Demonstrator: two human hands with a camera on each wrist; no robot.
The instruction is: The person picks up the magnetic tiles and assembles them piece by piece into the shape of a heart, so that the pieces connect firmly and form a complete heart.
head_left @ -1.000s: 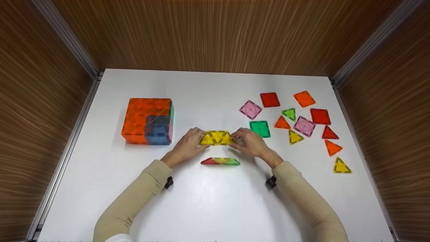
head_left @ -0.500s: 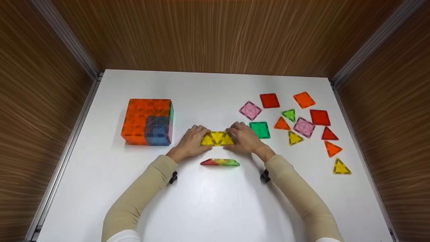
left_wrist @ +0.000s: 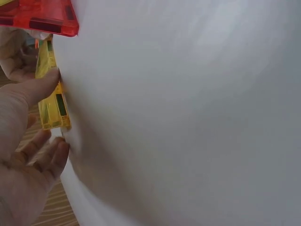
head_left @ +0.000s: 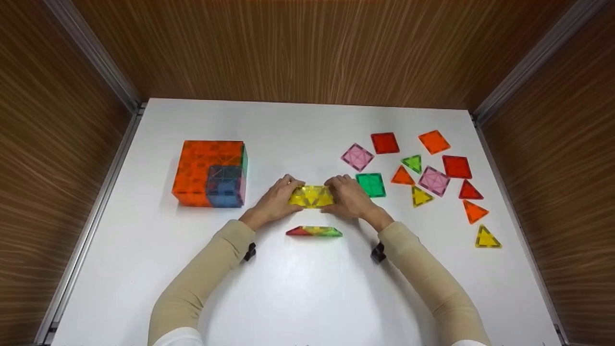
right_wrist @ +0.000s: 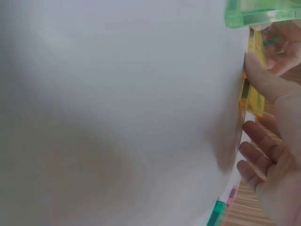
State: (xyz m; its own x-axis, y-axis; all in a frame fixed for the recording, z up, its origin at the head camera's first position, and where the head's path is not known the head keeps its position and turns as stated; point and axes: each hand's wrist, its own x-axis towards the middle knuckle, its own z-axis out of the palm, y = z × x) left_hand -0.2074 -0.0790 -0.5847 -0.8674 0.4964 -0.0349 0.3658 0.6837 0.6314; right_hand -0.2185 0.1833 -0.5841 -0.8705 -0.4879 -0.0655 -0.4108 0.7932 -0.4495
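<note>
Yellow triangular magnetic tiles (head_left: 311, 197), joined in a trapezoid strip, are between my two hands at the middle of the table. My left hand (head_left: 274, 202) pinches the strip's left end, its thumb on the near edge and its index finger at the far one. At the other end my right hand (head_left: 354, 199) grips in the same way. In the left wrist view the yellow strip (left_wrist: 52, 108) stands raised off the table surface, with a dark magnet along its edge. Nearer me stands a red, yellow and green strip of triangle tiles (head_left: 314, 231).
A large orange tile box (head_left: 202, 163) with a blue cube section (head_left: 225, 194) at its corner stands on the left. Loose tiles lie on the right, among them a green square (head_left: 370, 185) close to my right hand, a pink square (head_left: 357, 157) and a yellow triangle (head_left: 487, 237).
My right hand has shifted left and closer round the yellow strip's end. The yellow strip now looks tilted, its triangle pattern less sharp. The nearer strip and the loose tiles stay put.
</note>
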